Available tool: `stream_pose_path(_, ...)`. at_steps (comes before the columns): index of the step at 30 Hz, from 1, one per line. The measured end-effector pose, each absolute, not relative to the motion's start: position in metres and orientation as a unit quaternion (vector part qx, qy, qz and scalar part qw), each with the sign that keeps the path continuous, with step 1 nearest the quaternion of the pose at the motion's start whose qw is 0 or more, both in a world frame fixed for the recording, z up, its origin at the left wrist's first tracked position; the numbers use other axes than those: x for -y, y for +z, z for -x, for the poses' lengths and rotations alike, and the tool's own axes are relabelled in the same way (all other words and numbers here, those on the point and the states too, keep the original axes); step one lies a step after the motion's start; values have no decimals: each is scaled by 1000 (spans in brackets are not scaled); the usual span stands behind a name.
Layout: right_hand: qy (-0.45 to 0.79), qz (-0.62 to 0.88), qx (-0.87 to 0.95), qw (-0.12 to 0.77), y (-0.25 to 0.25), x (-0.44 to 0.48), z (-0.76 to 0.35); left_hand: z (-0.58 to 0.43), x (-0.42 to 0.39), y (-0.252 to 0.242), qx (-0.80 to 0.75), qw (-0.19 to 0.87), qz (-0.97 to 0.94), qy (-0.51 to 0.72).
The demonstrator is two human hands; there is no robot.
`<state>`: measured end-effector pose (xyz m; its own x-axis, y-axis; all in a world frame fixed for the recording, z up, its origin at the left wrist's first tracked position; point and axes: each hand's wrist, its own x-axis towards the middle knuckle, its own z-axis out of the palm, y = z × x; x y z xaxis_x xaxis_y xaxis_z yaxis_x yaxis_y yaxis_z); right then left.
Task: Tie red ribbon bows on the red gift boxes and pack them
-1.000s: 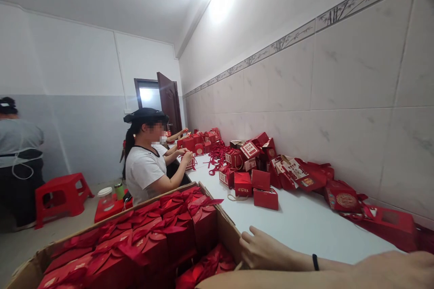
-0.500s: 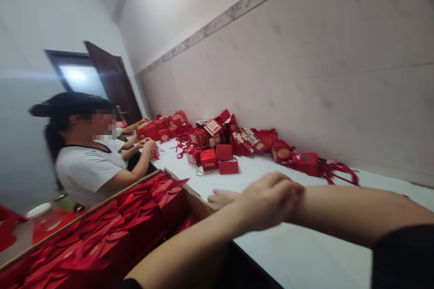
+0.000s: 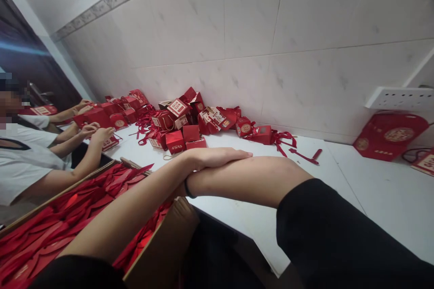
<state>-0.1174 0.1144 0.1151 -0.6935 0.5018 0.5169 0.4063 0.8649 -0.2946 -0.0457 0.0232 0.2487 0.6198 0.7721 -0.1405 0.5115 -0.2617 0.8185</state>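
Observation:
My left hand (image 3: 220, 158) lies flat along my right forearm, its fingers stretched together toward the elbow and holding nothing. My right hand (image 3: 179, 188) is mostly hidden behind my left wrist and forearm. A dark band (image 3: 190, 188) circles the right wrist. Both arms cross over the corner of a cardboard box (image 3: 169, 230) packed with red gift boxes with ribbons (image 3: 64, 221). Just beyond my hands, on the white table (image 3: 305, 162), sit small red gift boxes (image 3: 175, 141) in a loose pile. Some bear cream labels with red print.
Against the wall, red ribbons (image 3: 285, 138) trail from the pile. A larger red box (image 3: 389, 135) stands at the right below a white power strip (image 3: 400, 98). At left, co-workers' hands (image 3: 98, 134) handle red boxes. The table edge (image 3: 233, 228) runs below my arms.
The view has swung right, bringing the power strip and larger red box into sight. My left hand has gone from curled over the right forearm to flat along it. My right hand is now more hidden.

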Motion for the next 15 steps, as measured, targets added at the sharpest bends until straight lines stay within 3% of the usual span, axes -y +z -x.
stream_pose_path(2, 85, 308, 915, 246, 113, -117, 125, 47, -25, 248, -408, 471, -769, 142)
stream_pose_path(6, 98, 359, 927, 42, 83, -100, 105, 54, -18, 244, -423, 500, -735, 175)
stream_pose_path(11, 130, 158, 977, 60, 36, -73, 18, 67, 4, 236, -455, 524, -693, 193)
stream_pose_path(15, 132, 111, 983, 66, 35, -48, -6, 72, 24, 231, -466, 546, -674, 172)
